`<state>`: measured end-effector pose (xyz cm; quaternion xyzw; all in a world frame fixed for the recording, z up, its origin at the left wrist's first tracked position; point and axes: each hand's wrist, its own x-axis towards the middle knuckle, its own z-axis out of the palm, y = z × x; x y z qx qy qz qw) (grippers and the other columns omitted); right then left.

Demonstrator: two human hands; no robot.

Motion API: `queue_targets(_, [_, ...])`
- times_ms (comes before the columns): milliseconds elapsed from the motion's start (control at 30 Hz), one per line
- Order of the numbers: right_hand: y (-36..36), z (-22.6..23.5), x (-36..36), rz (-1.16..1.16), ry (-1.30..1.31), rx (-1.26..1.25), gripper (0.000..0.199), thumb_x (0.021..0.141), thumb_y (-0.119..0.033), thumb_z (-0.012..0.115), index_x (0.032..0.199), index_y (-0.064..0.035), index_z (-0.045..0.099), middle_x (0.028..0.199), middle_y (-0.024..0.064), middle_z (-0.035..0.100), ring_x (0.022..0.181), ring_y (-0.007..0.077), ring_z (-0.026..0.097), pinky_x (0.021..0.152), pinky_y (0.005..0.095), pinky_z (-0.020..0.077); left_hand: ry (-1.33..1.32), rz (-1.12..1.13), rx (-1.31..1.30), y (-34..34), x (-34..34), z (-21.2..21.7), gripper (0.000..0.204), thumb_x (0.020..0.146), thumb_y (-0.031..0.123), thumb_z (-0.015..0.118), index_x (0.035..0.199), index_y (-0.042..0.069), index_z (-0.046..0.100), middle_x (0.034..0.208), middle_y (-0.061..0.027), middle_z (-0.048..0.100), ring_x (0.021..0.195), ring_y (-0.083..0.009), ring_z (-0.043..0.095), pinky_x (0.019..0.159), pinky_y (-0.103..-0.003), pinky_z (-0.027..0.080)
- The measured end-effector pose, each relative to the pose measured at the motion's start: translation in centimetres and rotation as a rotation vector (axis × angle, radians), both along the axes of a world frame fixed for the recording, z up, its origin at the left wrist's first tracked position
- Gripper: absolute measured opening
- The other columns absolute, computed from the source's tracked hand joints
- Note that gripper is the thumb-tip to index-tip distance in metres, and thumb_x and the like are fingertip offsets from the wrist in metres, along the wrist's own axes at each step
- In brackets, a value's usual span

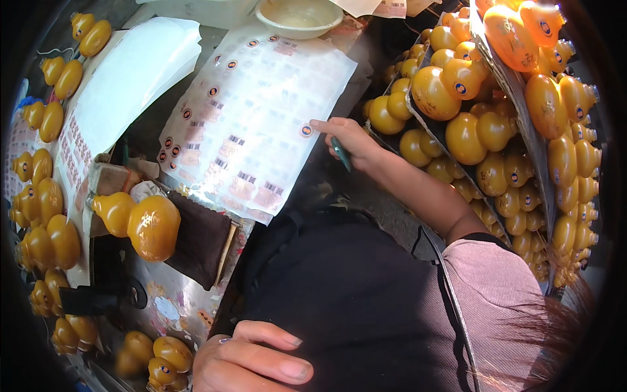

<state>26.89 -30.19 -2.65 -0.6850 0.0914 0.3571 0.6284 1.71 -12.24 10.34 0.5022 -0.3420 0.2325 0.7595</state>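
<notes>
My right hand [351, 140] reaches over the right edge of a white sticker sheet [261, 130]. Its index fingertip touches or hovers just beside a round dark sticker [306, 130]; I cannot tell which. The other fingers curl around a slim green tool [340, 154], whose exact kind is unclear. Low in the view, in front of my dark apron [339, 294], my left hand [255, 362] has its fingers apart, with nothing visible in them. An amber gourd-shaped bottle [153, 227] lies sideways on a dark padded rest [198, 238], left of the sheet.
Many similar amber gourd bottles [467, 137] sit on slanted racks at the right, close to my right arm. More bottles [49, 242] line the far left. A pale bowl [299, 16] stands at the sheet's far edge. Another white sheet [130, 72] lies to the left.
</notes>
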Motion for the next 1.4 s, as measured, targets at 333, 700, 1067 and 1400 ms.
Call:
queue_targets(333, [-3.0, 0.1, 0.8, 0.303, 0.193, 0.056, 0.013, 0.082, -0.016, 0.070, 0.080, -0.0041, 0.065, 0.056, -0.0023, 0.046, 0.042, 0.0072, 0.040, 0.039, 0.0218, 0.0311, 0.344, 0.479, -0.102, 4.4, -2.9, -0.8, 0.038, 0.090, 0.043, 0.062, 0.115, 0.015, 0.060, 0.103, -0.0091, 0.057, 0.106, -0.0314, 0.055, 0.090, -0.044, 0.047])
queue_targets(700, [18.9, 9.1, -4.5, 0.708, 0.037, 0.410, 0.022, 0.084, -0.022, 0.072, 0.094, -0.0038, 0.066, 0.069, -0.0047, 0.052, 0.053, 0.0020, 0.044, 0.047, 0.0184, 0.0348, 0.778, 1.161, -0.446, 15.4, -2.2, -9.5, 0.025, 0.099, 0.015, 0.051, 0.120, 0.003, 0.055, 0.116, -0.0067, 0.059, 0.109, -0.0152, 0.056, 0.093, -0.031, 0.044])
queue_targets(1067, [27.5, 7.1, -7.8, 0.910, -0.152, 0.525, 0.014, 0.082, -0.014, 0.074, 0.088, -0.0029, 0.068, 0.075, -0.0014, 0.061, 0.066, 0.0040, 0.053, 0.060, 0.0187, 0.0417, 0.880, 1.091, -0.393, 14.5, 1.1, -8.2, 0.059, 0.085, 0.012, 0.069, 0.132, 0.000, 0.035, 0.128, -0.0153, 0.046, 0.118, -0.0208, 0.049, 0.102, -0.032, 0.039])
queue_targets(1400, [29.0, 6.6, -5.9, 1.133, -0.440, 0.218, 0.056, 0.080, -0.044, 0.074, 0.108, 0.0012, 0.059, 0.077, 0.0041, 0.062, 0.069, 0.0083, 0.055, 0.065, 0.0202, 0.0435, 0.920, 0.859, -0.572, 15.3, 0.4, -8.4, 0.057, 0.086, 0.008, 0.066, 0.134, -0.001, 0.035, 0.126, -0.0146, 0.050, 0.117, -0.0208, 0.052, 0.102, -0.033, 0.042])
